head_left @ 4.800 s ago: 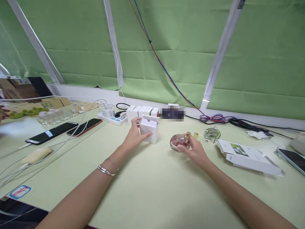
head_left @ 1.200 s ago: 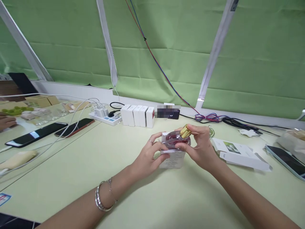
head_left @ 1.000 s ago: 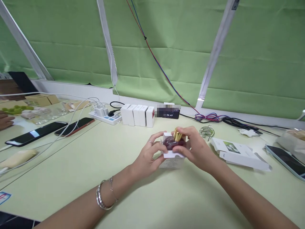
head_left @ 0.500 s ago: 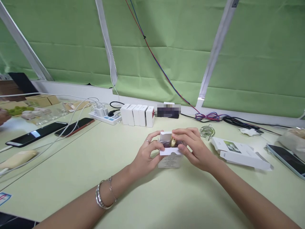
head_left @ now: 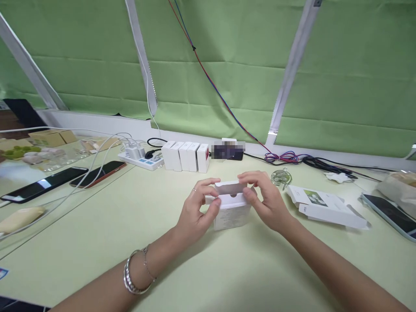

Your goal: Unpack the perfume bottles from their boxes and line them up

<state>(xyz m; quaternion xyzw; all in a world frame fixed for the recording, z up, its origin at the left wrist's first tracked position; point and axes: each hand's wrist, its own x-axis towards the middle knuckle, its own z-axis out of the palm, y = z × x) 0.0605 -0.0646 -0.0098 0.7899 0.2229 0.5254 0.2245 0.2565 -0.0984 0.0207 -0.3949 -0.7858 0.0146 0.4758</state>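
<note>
A small white carton (head_left: 232, 216) with fine printing on its front stands on the table, its top flaps raised. My left hand (head_left: 199, 210) grips its left edge, thumb at the front corner and fingers reaching behind. At the right side, my right hand (head_left: 264, 199) has its thumb by the front flap and its fingers curled over the back flap, closed on the carton. The carton's inside is mostly hidden by the flaps; no gold piece shows there now.
White boxes (head_left: 185, 157) stand in a row behind, beside a power strip (head_left: 141, 161). Right of my hands lie a clear round item (head_left: 281, 177), an opened flat carton (head_left: 326, 206) and a phone (head_left: 390, 212). Leftward are more phones (head_left: 45, 184) and white cables.
The gold piece that showed in the carton's opening is out of sight. My right fingers have moved off it to the flaps, and the front flap stands higher.
</note>
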